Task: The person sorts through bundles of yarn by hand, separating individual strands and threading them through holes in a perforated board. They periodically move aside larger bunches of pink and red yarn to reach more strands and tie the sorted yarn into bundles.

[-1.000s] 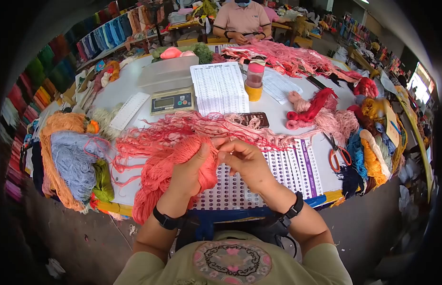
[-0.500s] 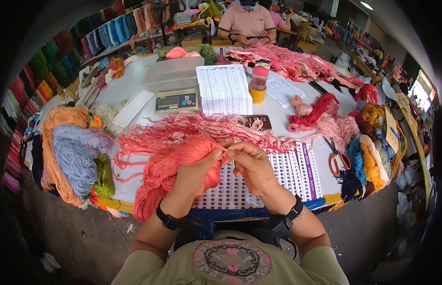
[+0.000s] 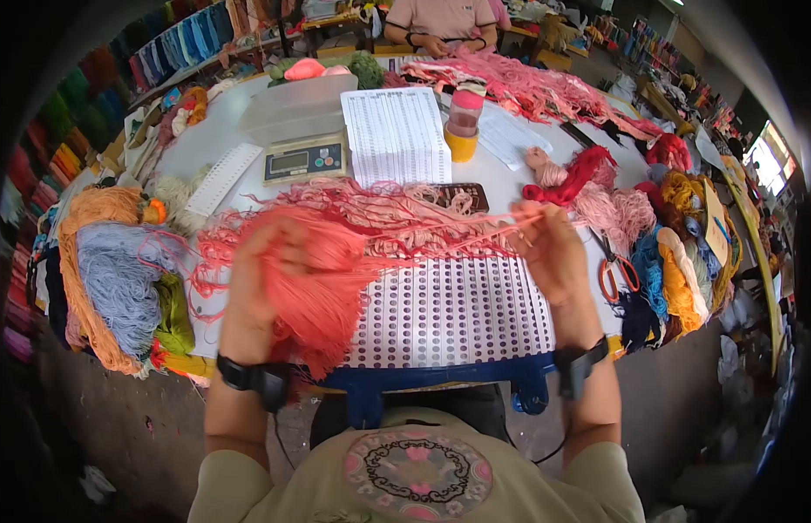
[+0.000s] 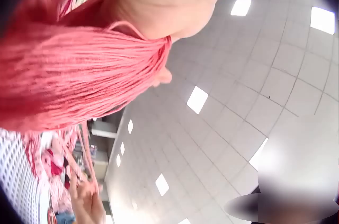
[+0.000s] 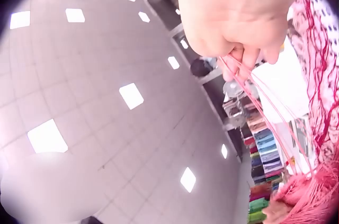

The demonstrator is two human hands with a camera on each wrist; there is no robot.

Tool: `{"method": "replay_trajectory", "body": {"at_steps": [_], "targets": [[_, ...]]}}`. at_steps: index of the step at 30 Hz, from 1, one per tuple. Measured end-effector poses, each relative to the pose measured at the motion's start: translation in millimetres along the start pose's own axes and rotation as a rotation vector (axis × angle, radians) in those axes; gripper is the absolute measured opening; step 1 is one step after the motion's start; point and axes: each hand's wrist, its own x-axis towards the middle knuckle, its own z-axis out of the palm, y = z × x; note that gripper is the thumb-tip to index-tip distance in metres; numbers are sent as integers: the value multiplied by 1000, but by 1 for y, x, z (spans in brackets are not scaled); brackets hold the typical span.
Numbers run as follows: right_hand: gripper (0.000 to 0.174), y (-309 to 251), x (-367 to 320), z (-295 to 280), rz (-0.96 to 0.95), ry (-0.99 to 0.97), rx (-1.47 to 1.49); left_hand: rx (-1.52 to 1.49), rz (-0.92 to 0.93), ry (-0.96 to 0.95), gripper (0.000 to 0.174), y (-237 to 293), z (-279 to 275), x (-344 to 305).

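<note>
In the head view my left hand (image 3: 261, 270) holds a thick hank of coral yarn (image 3: 322, 292), which spreads loosely below it over the table edge. The left wrist view shows the hank (image 4: 90, 75) bunched at a looped end against this hand. My right hand (image 3: 555, 257) stands well to the right and pinches a few thin coral strands (image 3: 458, 234). These strands run taut from its fingertips back to the hank, as the right wrist view also shows (image 5: 270, 121). Beneath the hands lies a white card sheet (image 3: 449, 314) with rows of dark holes.
Behind the hands lie tangled pink and red strands (image 3: 405, 205). A digital scale (image 3: 304, 161), a printed list (image 3: 397, 135) and a jar (image 3: 464, 122) stand farther back. Orange-handled scissors (image 3: 616, 270) lie at right, yarn heaps (image 3: 126, 261) at left. A person (image 3: 440, 22) sits opposite.
My hands were close together at the hank's end; now they are wide apart. The right hand has moved right, drawing strands out, and the left hand has moved left with the hank.
</note>
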Motion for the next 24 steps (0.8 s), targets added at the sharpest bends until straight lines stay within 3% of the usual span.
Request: {"method": "replay_trajectory", "body": {"at_steps": [1, 2, 3, 5, 7, 8, 9, 10, 11, 12, 13, 14, 15, 16, 17, 19, 21, 22, 24], "targets": [[11, -4, 7, -42, 51, -139, 106, 25, 113, 115, 13, 14, -11, 0], [9, -13, 5, -66, 52, -150, 79, -51, 108, 109, 15, 35, -42, 2], [7, -25, -4, -78, 53, -31, 107, -129, 107, 102, 16, 60, -81, 3], [12, -58, -8, -122, -65, 172, -118, -203, 165, 194, 20, 105, -131, -8], [11, -117, -6, -190, -344, 449, -256, -228, 464, 335, 19, 129, -130, -29], [9, -154, -7, -252, -439, 490, -257, -222, 454, 336, 19, 131, -110, -34], [6, -182, -12, -268, -517, 756, -239, -202, 482, 208, 20, 124, -82, -37], [5, -174, -10, -249, -623, 725, -455, -185, 513, 80, 21, 109, -63, -35], [7, -151, -5, -214, -722, 685, -672, -118, 425, -32, 29, 89, -52, -22], [7, -124, 1, -179, -718, 689, -671, -49, 335, -145, 39, 63, -40, -3], [12, -93, 8, -140, -484, 408, -816, -131, 231, -82, 46, 31, -26, 18], [17, -64, 13, -105, -249, 123, -937, -148, 37, -47, 40, 2, -5, 35], [15, -32, 18, -85, -170, -97, -908, 95, -67, 84, 25, -24, 18, 46], [12, -1, 25, -62, -75, -217, -1070, 180, -196, 52, 18, -45, 19, 64], [10, 41, 33, -57, -351, -339, -1119, 266, -327, 21, 12, -68, 8, 85], [9, 74, 30, -33, -173, -389, -1313, 538, -380, 81, 13, -113, -5, 113], [6, 97, 36, -31, -189, -443, -1348, 902, -369, 154, 16, -139, -15, 118], [7, 103, 36, -30, -97, -419, -1364, 1028, -380, 168, 18, -146, -20, 122], [7, 104, 36, -28, -111, -410, -1383, 1125, -338, 147, 18, -155, -23, 120]]}}
